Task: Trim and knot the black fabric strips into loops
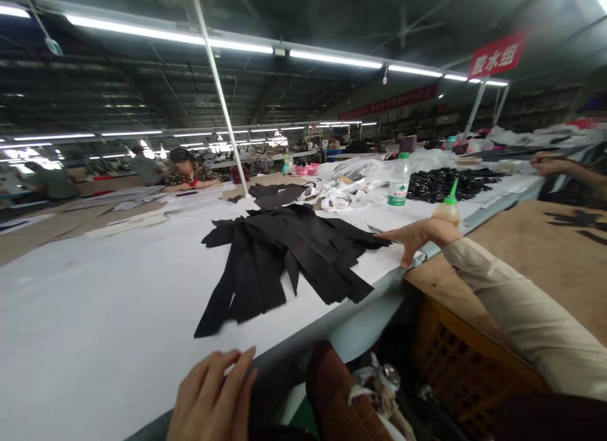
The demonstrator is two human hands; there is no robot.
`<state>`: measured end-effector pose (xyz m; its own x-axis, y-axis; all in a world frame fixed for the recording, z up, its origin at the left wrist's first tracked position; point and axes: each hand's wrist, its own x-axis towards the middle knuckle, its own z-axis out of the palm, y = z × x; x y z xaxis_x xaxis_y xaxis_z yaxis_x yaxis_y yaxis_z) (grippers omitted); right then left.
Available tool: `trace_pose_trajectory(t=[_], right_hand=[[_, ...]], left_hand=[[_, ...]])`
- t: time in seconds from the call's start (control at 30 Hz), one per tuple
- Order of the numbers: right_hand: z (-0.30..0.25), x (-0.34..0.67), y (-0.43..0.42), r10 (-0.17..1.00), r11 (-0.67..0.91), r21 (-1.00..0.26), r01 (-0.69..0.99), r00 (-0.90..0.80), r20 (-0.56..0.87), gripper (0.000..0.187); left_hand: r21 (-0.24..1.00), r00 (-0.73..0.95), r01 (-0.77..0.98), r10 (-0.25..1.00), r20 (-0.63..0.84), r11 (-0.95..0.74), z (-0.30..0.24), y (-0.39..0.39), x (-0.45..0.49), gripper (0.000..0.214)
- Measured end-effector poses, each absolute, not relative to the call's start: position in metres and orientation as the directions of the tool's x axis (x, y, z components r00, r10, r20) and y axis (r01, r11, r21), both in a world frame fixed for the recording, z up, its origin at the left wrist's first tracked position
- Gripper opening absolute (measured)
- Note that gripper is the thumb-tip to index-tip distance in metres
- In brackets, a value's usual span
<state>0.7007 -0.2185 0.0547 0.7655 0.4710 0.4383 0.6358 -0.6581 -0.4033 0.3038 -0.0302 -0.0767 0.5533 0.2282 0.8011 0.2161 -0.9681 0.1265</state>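
A heap of black fabric strips (284,254) lies fanned out on the long white table (95,302). My right hand (417,235) reaches to the table's near edge, fingers stretched out, fingertips touching the right end of the black strips; it holds nothing. My left hand (213,397) rests at the table's front edge at the bottom of the view, fingers extended and slightly apart, empty, a little short of the strips' lower tip.
A glue bottle with a green nozzle (449,207) stands just behind my right hand, a clear plastic bottle (399,180) farther back. Small black pieces (450,183) and white scraps (341,194) lie beyond. A brown board (535,257) sits at right. Other people sit at the far left and right.
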Motion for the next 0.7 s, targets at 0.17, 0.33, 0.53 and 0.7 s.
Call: trace_pose_trajectory(t=[0.17, 0.33, 0.53, 0.7], right_hand=[[0.053, 0.708, -0.222, 0.679, -0.703, -0.379, 0.602, 0.726, -0.109, 0.042], [0.070, 0.705, -0.233, 0.728, -0.678, -0.324, 0.659, 0.662, -0.177, 0.060], [0.094, 0.702, -0.240, 0.796, -0.576, -0.174, 0.798, 0.597, 0.103, 0.052], [0.119, 0.677, -0.242, 0.862, -0.382, 0.085, 0.920, 0.321, 0.393, 0.043]], left_hand=[[-0.073, 0.638, 0.164, 0.049, 0.768, -0.984, -0.065, -0.040, 0.364, 0.037], [-0.079, 0.674, 0.167, 0.056, 0.736, -0.983, -0.065, -0.040, 0.376, 0.034], [-0.115, 0.623, 0.166, 0.014, 0.782, -0.979, -0.047, -0.043, 0.376, 0.020], [-0.140, 0.599, 0.246, 0.037, 0.800, -0.959, -0.030, -0.048, 0.382, 0.018]])
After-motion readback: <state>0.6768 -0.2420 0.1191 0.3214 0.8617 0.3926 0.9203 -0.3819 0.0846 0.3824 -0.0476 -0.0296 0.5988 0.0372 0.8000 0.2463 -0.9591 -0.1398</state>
